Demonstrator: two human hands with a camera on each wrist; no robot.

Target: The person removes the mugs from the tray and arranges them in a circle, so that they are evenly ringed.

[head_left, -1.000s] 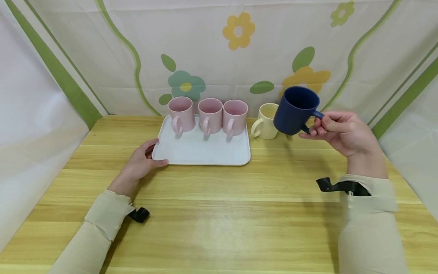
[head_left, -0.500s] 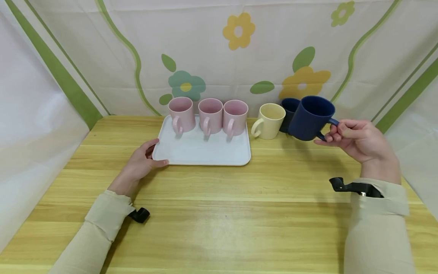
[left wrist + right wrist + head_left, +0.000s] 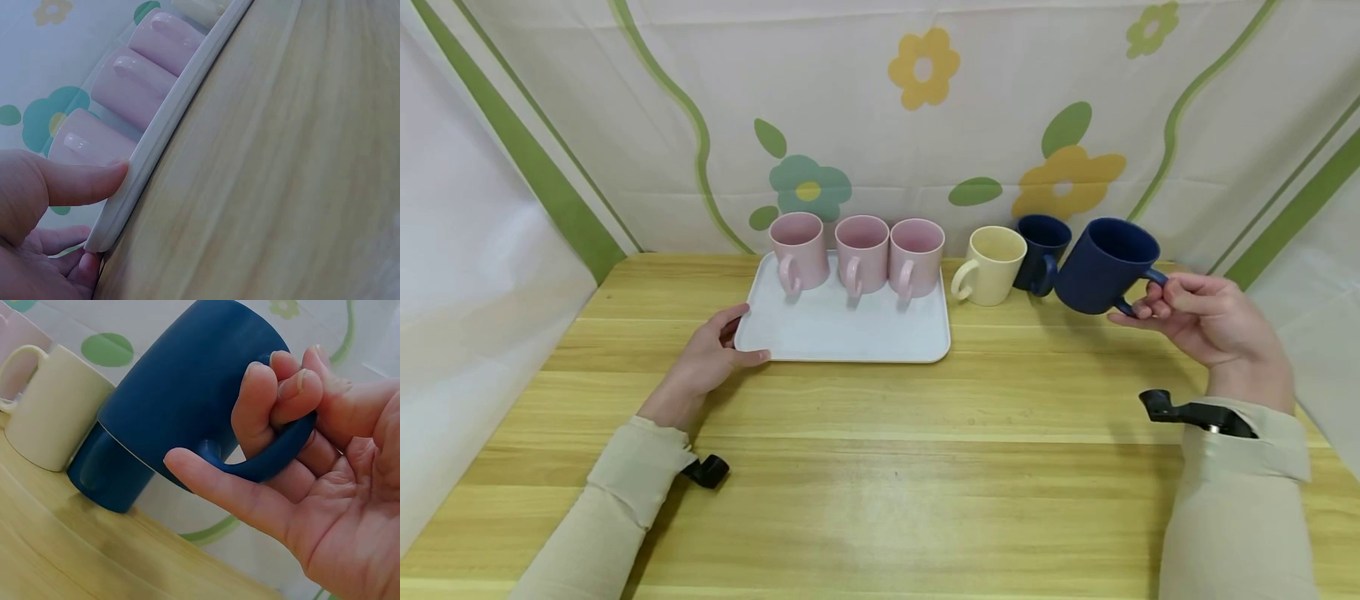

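Note:
The right hand [image 3: 1221, 321] grips the handle of a dark blue mug [image 3: 1103, 265], which is held slightly tilted at the right; in the right wrist view the fingers curl through that mug's handle [image 3: 272, 453]. Behind and left of it a second blue mug [image 3: 1037, 250] stands beside a cream mug [image 3: 992, 267]. At the left, the left hand [image 3: 703, 354] holds the near left corner of a white tray [image 3: 842, 333], thumb on the rim [image 3: 147, 150] in the left wrist view. Three pink mugs [image 3: 861, 258] stand upright along the tray's back, handles towards the viewer.
The wooden table [image 3: 887, 483] extends in front of the tray and to both sides. A white curtain [image 3: 865, 100] with flowers and green stripes hangs just behind the mugs, and more white cloth [image 3: 467, 250] borders the left side.
The right hand has moved right and slightly down with the blue mug, uncovering the second blue mug beside the cream one. The left hand and the tray have stayed put.

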